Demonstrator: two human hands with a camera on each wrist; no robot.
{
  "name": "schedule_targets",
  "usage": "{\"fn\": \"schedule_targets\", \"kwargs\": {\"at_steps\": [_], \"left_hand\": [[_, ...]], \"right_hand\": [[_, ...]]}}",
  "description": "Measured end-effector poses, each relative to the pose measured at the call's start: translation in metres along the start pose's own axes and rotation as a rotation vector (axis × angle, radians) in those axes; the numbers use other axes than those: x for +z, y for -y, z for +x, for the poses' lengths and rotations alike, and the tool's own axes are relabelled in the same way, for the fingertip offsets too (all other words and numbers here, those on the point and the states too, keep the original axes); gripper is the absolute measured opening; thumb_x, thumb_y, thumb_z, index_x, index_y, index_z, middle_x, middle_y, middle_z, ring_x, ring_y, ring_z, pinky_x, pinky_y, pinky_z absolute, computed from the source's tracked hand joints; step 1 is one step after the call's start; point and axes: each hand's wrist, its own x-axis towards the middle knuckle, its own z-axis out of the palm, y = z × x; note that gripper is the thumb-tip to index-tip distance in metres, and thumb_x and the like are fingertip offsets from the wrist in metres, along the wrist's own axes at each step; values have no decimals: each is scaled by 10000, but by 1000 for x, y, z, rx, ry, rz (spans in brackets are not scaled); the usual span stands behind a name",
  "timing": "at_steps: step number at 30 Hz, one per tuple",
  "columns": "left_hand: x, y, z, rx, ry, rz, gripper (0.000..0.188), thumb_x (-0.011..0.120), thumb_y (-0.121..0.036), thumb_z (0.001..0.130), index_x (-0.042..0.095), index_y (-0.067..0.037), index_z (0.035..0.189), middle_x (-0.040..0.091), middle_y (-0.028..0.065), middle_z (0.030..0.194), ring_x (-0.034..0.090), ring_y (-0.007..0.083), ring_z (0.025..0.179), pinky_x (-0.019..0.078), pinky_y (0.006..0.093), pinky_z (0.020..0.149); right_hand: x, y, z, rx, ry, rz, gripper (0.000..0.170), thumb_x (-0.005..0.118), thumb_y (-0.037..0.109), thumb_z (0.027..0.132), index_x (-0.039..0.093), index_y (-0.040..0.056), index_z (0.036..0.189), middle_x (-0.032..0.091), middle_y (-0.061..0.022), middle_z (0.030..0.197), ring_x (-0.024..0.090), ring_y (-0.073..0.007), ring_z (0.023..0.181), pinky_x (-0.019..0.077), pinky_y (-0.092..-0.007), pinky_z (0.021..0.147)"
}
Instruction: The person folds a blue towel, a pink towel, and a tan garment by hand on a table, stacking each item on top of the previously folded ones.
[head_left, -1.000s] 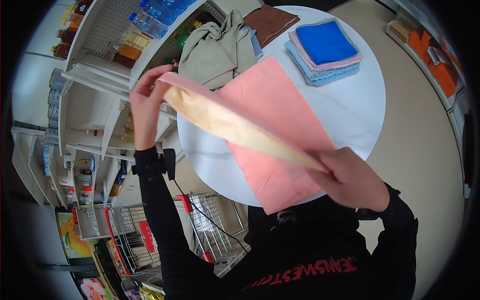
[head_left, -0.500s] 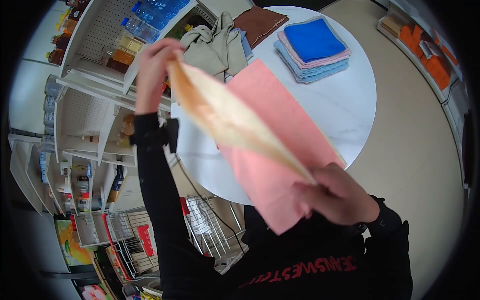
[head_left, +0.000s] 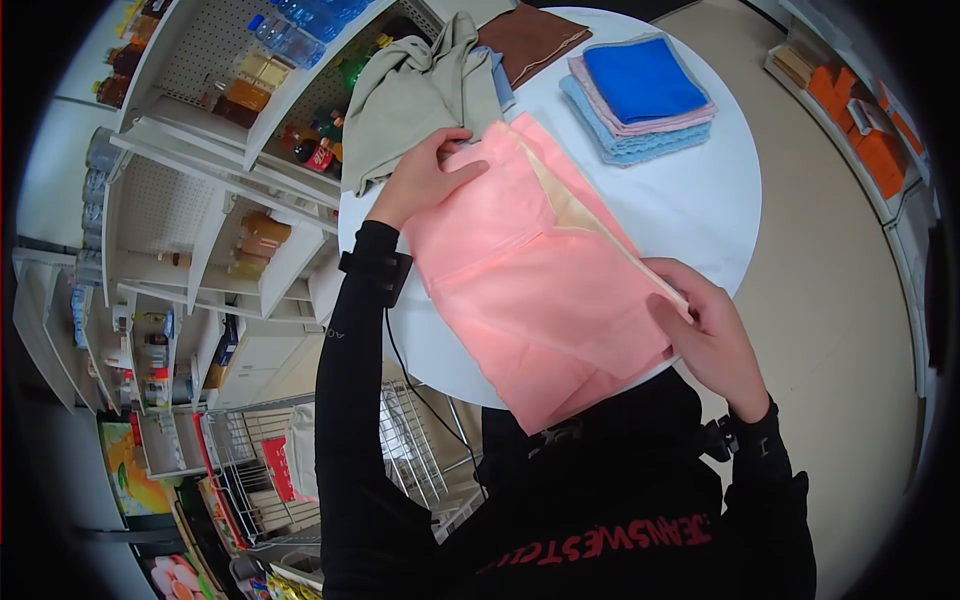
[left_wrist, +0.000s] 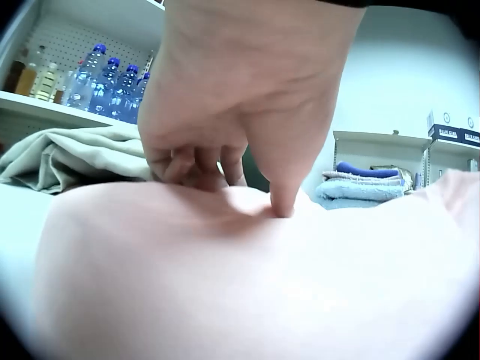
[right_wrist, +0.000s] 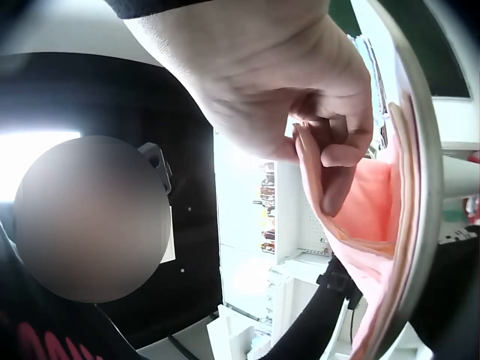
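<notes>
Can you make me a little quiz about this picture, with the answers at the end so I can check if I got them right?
1. Fill the gap: the right hand pinches the ____ of the pink cloth.

2. True or false: the blue cloth lies on top of the folded stack.

3. Pick one. What colour is the flat cloth at the far edge of the table?
A) yellow
B) brown
C) black

Key: 1. edge. 2. True. 3. B.
</notes>
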Motion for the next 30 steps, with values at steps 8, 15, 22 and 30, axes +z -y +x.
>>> {"fn": "schedule_targets", "kwargs": {"at_steps": [8,15,22,30], "left_hand": [[4,-8,9,-23,-111,49,371,803,-265,959,728,-38,1244,661,0,924,537,70,767,456,243,677],[20,-62,-42,269,-321,77,316,765,-216,950,714,-40,1207,694,51,958,623,180,792,521,326,729],[58,-162,-197,46,287,-50,332,802,-206,897,660,-68,1162,654,85,1095,655,295,905,554,377,806],[83,-155,-232,230,9,125,392,865,-193,824,686,-80,1153,678,88,1103,689,286,922,580,387,771]], "right_hand": [[-1,23,-20,-33,-72,152,500,552,-4,995,555,42,1494,732,36,1216,460,-25,629,411,-221,553],[-7,9,-21,39,2,-204,558,529,-52,936,581,60,1480,696,21,1361,390,-36,604,309,-226,550],[-10,-1,-10,1,-35,-26,487,479,-59,969,615,57,1422,723,2,1298,451,-11,618,397,-203,556],[-9,-8,-11,-36,-48,-47,427,470,-48,972,687,43,1328,729,16,1249,481,-10,622,427,-198,551]]}}
